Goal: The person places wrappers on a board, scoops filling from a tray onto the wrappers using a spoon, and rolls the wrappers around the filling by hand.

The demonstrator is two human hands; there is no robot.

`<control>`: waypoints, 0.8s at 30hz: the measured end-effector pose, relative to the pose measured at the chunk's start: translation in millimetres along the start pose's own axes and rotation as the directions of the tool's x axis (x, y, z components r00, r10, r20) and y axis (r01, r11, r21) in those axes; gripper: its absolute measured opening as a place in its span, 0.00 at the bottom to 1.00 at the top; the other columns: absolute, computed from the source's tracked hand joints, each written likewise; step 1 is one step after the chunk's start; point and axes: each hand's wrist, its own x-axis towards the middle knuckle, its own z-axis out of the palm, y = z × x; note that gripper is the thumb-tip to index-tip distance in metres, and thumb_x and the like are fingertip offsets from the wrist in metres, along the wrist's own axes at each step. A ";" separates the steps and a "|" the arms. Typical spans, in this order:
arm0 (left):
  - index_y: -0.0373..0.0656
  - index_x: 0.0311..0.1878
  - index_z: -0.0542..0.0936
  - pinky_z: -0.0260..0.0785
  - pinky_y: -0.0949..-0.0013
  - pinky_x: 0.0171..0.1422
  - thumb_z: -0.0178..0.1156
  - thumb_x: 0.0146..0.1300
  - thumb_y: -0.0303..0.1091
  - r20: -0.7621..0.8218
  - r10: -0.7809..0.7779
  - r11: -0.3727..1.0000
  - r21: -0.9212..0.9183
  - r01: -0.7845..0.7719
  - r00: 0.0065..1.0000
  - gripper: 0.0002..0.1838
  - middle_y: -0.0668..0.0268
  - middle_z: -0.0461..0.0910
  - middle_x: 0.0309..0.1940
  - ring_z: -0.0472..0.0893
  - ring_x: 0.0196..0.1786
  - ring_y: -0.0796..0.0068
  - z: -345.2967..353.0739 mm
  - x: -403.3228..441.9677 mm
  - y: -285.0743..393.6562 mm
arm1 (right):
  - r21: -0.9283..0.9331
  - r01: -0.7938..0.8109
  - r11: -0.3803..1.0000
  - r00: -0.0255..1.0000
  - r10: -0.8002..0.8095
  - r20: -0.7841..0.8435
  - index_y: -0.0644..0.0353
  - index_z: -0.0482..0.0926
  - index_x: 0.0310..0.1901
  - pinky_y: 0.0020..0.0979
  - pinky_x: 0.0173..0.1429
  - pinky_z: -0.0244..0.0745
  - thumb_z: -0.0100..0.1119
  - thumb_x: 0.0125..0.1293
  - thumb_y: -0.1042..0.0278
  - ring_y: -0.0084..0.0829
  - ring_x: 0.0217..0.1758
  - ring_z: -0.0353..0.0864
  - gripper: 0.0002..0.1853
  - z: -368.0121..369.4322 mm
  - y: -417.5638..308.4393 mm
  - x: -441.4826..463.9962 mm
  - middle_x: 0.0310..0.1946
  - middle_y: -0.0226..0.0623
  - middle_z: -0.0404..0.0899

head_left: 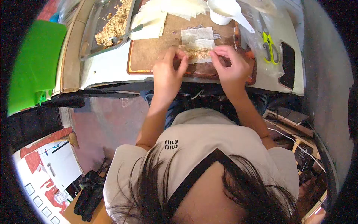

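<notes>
On the brown board (143, 56) lies a thin pale wrapper sheet (197, 35), with a line of crumbly golden filling (198, 55) along its near end. My left hand (169, 69) pinches the sheet's near left corner between thumb and fingers. At the opposite near corner, my right hand (232, 67) has thumb and fingertips closed on the same wrapper. The near edge seems slightly lifted around the filling; my fingertips hide its ends.
A glass tray (85, 48) of filling (113, 26) holds a spoon (128, 33) at left. Pale wrappers (149, 24) lie behind the board's left part, near a white dipper (225, 16). Scissors (271, 50) and a dark phone (287, 65) lie at right; a green panel (37, 63) stands far left.
</notes>
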 end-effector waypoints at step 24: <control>0.39 0.49 0.75 0.72 0.61 0.38 0.64 0.60 0.24 0.059 0.107 0.990 -0.100 -0.101 0.993 0.14 0.57 0.81 0.31 0.81 0.32 0.59 16.4 10.3 -4.3 | 0.031 0.087 0.996 0.993 -0.089 0.077 0.60 0.81 0.41 0.35 0.49 0.78 0.66 0.53 0.79 0.40 0.44 0.83 0.12 -1.4 17.4 -8.1 0.44 0.39 0.83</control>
